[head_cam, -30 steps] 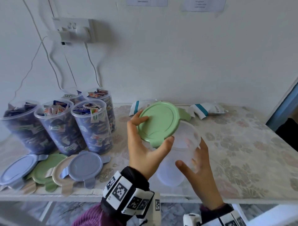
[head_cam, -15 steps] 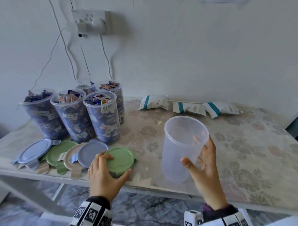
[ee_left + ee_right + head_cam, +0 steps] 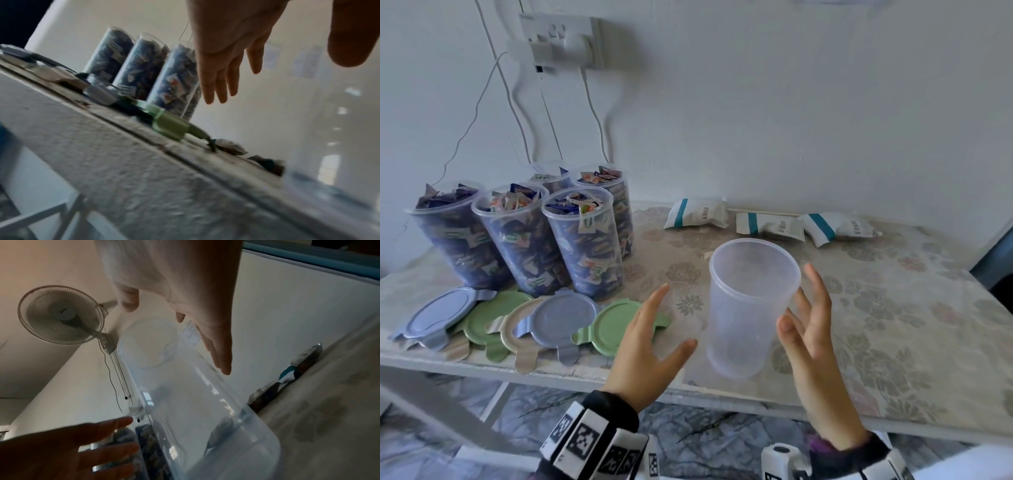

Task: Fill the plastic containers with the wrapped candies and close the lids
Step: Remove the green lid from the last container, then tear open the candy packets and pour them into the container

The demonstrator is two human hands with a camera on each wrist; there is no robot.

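Standing upright near the front edge of the flower-patterned table (image 3: 914,308), an empty translucent plastic container (image 3: 750,308) has no lid on it. The right hand (image 3: 808,322) is just beside its right wall with the fingers spread and loosely bent; whether the fingertips touch the plastic cannot be told from the head view, and the right wrist view shows the fingers extended alongside the wall without wrapping it. The left hand (image 3: 650,346) hovers to the left of the container, palm turned toward it, fingers straight and parted, holding nothing and apart from the wall.

Just left of that hand a round pale green plastic lid (image 3: 613,325) lies flat on the table. Further left, a row of overlapping round lids (image 3: 493,322) in blue-grey, green and beige runs along the near edge. Behind them, at the far left, stand five clear cylindrical containers filled with wrapped candies (image 3: 517,240), all uncovered, with wrappers heaped at their rims.

At the far side of the table, against the white wall, three white packets with teal stripes (image 3: 770,222) lie in a line. A white wall socket with cables (image 3: 565,41) hangs above the filled containers. The right wrist view also shows a wall-mounted fan (image 3: 61,314).
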